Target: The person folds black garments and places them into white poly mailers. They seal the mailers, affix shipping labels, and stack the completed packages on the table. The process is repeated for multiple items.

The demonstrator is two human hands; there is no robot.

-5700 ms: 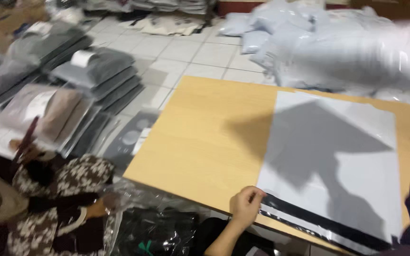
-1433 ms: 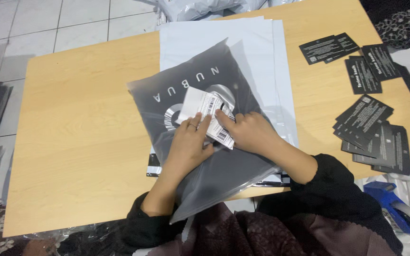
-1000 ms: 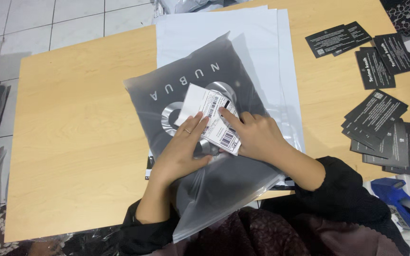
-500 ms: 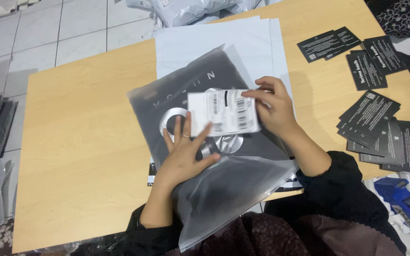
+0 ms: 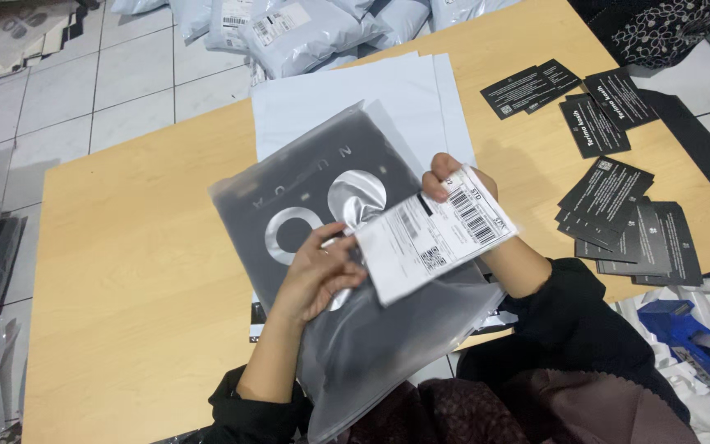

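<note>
Overhead, from the head camera, both hands pinch 1 white shipping label [image 5: 433,234] above a frosted grey garment bag [image 5: 347,271] on the wooden table [image 5: 133,255]. Right hand [image 5: 454,185] grips its top edge, fingers curled tight. Left hand [image 5: 318,275] grips the label's left edge, fingers bent, palm resting on the bag. White mailers [image 5: 355,94] lie beneath; black cards [image 5: 618,214] sit right.

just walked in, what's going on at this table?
A person seated at a wooden table holds a white shipping label in both hands: right hand at its top edge, left hand at its lower left corner. Under it lies a frosted grey garment bag on a stack of white mailers. Black cards lie to the right, and a blue tape dispenser beyond the table edge.
</note>
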